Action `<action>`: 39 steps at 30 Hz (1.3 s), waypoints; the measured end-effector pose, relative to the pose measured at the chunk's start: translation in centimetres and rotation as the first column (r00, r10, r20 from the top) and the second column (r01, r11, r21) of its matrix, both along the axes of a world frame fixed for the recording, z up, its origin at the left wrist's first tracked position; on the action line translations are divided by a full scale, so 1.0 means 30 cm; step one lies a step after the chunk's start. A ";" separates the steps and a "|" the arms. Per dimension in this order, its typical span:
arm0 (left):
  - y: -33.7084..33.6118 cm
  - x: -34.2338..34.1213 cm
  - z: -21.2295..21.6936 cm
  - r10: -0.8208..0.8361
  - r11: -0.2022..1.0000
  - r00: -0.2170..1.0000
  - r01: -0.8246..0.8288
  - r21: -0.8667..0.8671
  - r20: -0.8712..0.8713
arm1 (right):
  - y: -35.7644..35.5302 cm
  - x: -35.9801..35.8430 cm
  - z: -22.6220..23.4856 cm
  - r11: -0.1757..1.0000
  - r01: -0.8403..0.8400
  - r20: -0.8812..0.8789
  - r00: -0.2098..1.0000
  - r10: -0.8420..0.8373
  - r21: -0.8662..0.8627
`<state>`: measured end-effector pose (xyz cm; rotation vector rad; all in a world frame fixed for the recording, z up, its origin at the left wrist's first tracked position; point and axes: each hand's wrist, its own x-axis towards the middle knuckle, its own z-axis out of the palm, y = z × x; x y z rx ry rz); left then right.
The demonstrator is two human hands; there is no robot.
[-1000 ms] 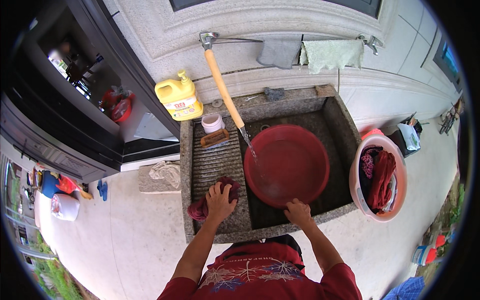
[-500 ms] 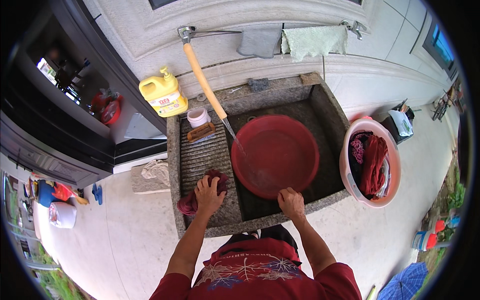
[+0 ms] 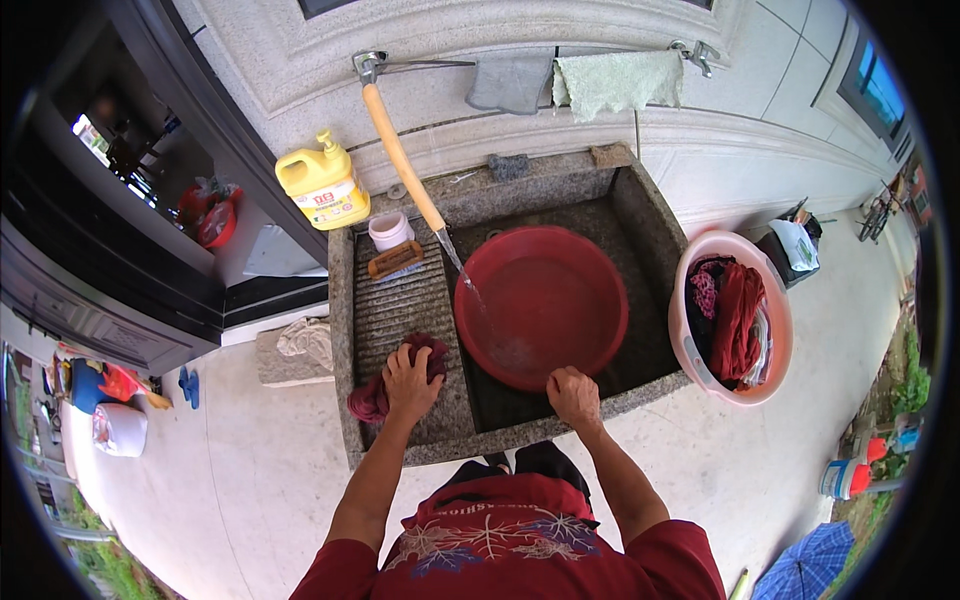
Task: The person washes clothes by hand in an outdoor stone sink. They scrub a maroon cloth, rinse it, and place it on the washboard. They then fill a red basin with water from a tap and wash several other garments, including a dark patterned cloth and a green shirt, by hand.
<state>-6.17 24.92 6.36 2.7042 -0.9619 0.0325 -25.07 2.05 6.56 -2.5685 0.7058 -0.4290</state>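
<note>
My left hand [image 3: 408, 381] presses down on a dark red cloth [image 3: 378, 393] lying on the ribbed washboard [image 3: 400, 310] of a stone sink [image 3: 650, 235]. My right hand [image 3: 574, 395] grips the near rim of a big red basin [image 3: 545, 300] that sits tilted in the sink's deep part. A thin stream of water runs from a long orange-handled spout [image 3: 405, 165] into the basin, and a little water pools at its bottom.
A yellow detergent jug [image 3: 322, 185], a white cup [image 3: 388, 231] and a brown brush [image 3: 396, 260] stand at the sink's back left. A pink tub [image 3: 770, 320] of clothes sits on the ground to the right. Two cloths [image 3: 580, 82] hang on the wall.
My view has shifted a little; both hands stay where they were, left on the cloth, right on the basin's rim. Water keeps running into the basin.
</note>
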 end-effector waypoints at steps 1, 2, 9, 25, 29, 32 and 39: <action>0.001 -0.001 -0.001 0.003 1.000 1.000 -0.003 0.003 -0.004 | 0.000 0.000 0.003 1.000 0.002 -0.012 1.000 -0.002 0.013; 0.002 -0.003 -0.002 0.006 1.000 1.000 -0.006 0.007 -0.008 | 0.002 -0.001 0.005 1.000 0.004 -0.024 1.000 -0.003 0.025; 0.011 -0.004 0.011 0.025 0.998 0.999 -0.022 0.066 -0.044 | 0.013 0.005 -0.002 1.000 0.022 -0.024 0.999 -0.022 0.005; 0.002 0.004 0.022 0.065 0.983 0.992 -0.045 0.178 -0.109 | -0.070 -0.067 0.358 0.961 -0.067 0.432 0.883 0.182 -0.269; 0.010 0.015 0.017 0.069 0.982 0.995 -0.055 0.180 -0.074 | -0.342 -0.176 0.557 0.886 0.379 0.538 0.821 -0.189 -0.267; -0.018 0.001 0.000 0.057 0.986 0.995 -0.043 0.158 -0.083 | -0.572 -0.331 0.549 0.694 0.650 0.309 0.759 -0.573 -0.311; -0.007 0.008 0.018 0.093 0.984 0.990 -0.074 0.160 -0.111 | -0.644 -0.313 0.473 0.705 0.628 -0.037 0.738 -0.674 -0.329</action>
